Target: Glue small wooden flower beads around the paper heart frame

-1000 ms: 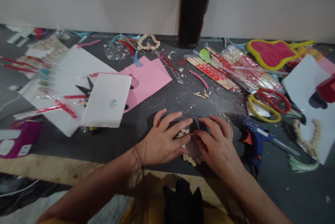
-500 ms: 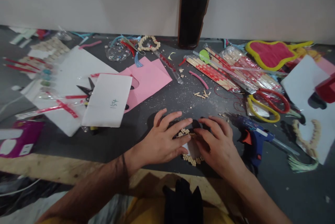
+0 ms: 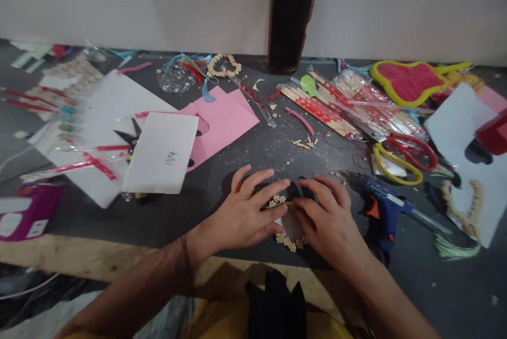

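Both my hands rest on a small craft piece (image 3: 292, 242) edged with tiny pale wooden bits, lying on the dark table (image 3: 166, 212) near its front edge. My left hand (image 3: 245, 215) lies over its left side, fingers stretched out and pressing down on it. My right hand (image 3: 328, 223) covers its right side, fingers curved onto the piece, fingertips meeting the left hand's. Most of the piece is hidden under the two hands.
A blue glue gun (image 3: 382, 204) lies just right of my right hand. Yellow and red scissors (image 3: 407, 155), packs of sticks (image 3: 340, 106), pink paper (image 3: 225, 117), a white card (image 3: 162, 153), black scissors (image 3: 130, 135) and a dark phone (image 3: 291, 14) against the wall surround the spot.
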Motion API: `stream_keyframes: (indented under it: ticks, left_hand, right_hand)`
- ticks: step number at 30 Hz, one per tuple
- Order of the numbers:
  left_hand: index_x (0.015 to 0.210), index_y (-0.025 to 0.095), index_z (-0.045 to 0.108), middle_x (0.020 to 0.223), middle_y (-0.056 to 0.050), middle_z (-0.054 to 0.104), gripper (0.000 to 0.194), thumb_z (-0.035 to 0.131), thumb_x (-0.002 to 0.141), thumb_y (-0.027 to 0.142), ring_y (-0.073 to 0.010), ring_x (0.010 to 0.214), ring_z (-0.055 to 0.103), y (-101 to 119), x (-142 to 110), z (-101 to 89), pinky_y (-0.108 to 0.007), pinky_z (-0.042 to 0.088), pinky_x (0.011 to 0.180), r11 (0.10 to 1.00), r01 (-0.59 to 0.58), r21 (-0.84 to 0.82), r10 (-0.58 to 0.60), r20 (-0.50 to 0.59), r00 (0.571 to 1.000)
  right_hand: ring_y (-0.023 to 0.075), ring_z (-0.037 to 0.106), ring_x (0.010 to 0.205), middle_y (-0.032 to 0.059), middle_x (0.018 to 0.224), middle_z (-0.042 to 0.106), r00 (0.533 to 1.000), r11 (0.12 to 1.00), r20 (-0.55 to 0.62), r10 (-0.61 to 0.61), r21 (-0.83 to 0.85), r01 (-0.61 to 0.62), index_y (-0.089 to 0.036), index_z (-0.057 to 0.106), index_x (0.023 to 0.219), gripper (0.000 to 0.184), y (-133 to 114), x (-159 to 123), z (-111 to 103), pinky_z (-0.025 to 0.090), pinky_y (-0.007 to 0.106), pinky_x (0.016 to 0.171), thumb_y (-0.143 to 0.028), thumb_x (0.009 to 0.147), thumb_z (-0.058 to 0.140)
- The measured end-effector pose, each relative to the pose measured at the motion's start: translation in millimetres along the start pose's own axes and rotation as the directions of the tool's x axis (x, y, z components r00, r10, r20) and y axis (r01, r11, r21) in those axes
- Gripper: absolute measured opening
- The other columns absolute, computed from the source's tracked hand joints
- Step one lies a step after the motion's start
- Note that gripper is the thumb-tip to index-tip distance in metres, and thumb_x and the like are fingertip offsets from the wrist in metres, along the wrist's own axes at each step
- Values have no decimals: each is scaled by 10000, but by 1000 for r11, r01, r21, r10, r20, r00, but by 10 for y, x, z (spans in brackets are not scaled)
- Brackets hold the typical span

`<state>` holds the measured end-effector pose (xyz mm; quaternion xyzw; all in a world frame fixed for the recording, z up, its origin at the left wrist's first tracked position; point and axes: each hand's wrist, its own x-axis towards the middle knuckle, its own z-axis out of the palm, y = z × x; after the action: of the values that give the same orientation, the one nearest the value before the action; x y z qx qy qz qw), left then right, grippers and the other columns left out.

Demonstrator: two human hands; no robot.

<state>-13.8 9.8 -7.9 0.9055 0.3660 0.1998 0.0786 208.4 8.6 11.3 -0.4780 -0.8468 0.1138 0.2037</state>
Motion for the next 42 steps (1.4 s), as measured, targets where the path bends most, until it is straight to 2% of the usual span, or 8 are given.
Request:
stream_keyframes:
  ticks: [10, 30, 42]
  left_hand:
    - [1116, 324, 652, 1459, -17, 467, 293, 613, 882, 496, -311, 1348, 323, 1, -5, 3, -584, 138, 1147, 1000, -8, 14, 8, 3, 1000]
    - [1093, 318, 669, 1401, -14, 522, 322, 545, 912, 553, -282, 1337, 328, -3, -7, -5, -573, 144, 1154, 999, -28, 34, 31, -98, 995]
    - [1068, 300, 674, 1418, -16, 507, 287, 600, 892, 514, -294, 1337, 325, -6, -10, 0, -576, 141, 1150, 999, -32, 16, 33, -75, 997]
  right_hand:
    - [306, 428, 1226, 113, 1203, 619, 999, 1000, 31, -21, -15, 22, -198, 702, 898, 142, -5, 10, -6, 426, 548, 1002, -162, 881, 566]
    - [313, 446, 1221, 108, 1204, 617, 1000, 999, 14, -22, -30, 23, -197, 686, 913, 117, 1, -8, 5, 436, 551, 993, -159, 873, 582]
    - [291, 463, 1205, 103, 1181, 639, 999, 999, 7, -40, -25, 40, -194, 691, 904, 113, 22, -6, 23, 448, 524, 996, -149, 874, 591]
